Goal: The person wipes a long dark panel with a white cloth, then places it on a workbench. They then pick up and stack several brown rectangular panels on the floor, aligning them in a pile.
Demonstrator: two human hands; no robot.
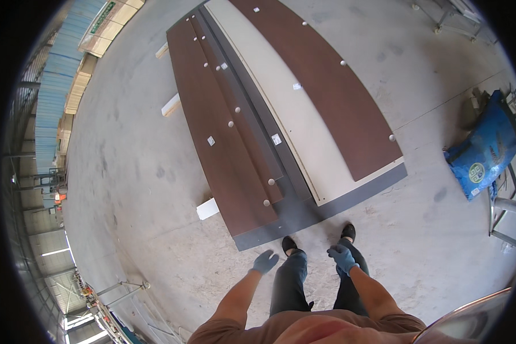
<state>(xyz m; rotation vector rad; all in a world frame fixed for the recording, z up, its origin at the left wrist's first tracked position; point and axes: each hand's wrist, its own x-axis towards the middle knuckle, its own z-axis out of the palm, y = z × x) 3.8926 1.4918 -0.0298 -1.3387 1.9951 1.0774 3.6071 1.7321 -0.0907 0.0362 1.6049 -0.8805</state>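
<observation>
My left hand (265,262), in a blue-grey work glove, hangs empty near the front edge of a stack of panels, thumb apart from the fingers. My right hand (343,256), gloved alike, is in front of my right leg with its fingers partly curled; whether it holds something small is unclear. Before me lie long flat panels: a dark brown panel (217,107) on the left, narrower grey panels (258,116) in the middle, a cream panel (301,124) and another brown panel (327,86) on the right. Beneath them a wide grey panel (357,191) shows at the near end.
Pale blocks (208,209) support the stack off the concrete floor (133,180). Small round pale discs (271,182) and white labels (276,139) dot the panels. A blue plastic sack (483,150) hangs by a metal frame at right. Wheeled frames (445,21) stand at the upper right; crates (112,26) line the left.
</observation>
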